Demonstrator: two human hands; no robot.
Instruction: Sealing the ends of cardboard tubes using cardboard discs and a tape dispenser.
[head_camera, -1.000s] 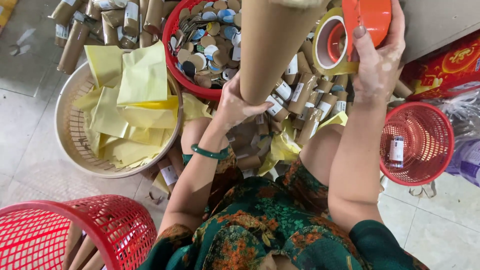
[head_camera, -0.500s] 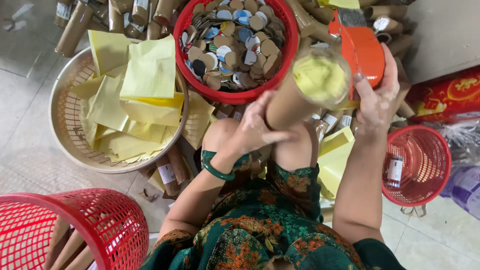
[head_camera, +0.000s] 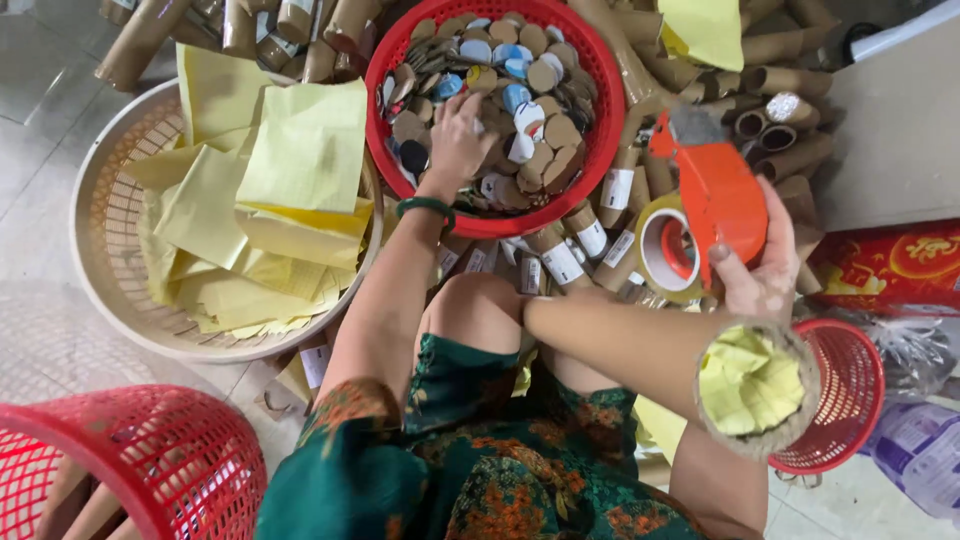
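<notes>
Tiled floor; left hand (head_camera: 458, 140) fingertips buried among discs (head_camera: 540, 75), grasp unclear.

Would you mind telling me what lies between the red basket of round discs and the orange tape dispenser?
In the head view, cardboard tubes lie between the red basket and the tape dispenser held in the right hand.

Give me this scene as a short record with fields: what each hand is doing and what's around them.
Left hand: left hand reaches into the round red plastic basket of small round cardboard discs, fingers among them.
Right hand: right hand grips the orange tape dispenser.
On lap: brown cardboard tube, its open end stuffed with crumpled yellow paper.
Left side: beige round basket holding yellow paper sheets.
Floor: many brown cardboard tubes.
</notes>
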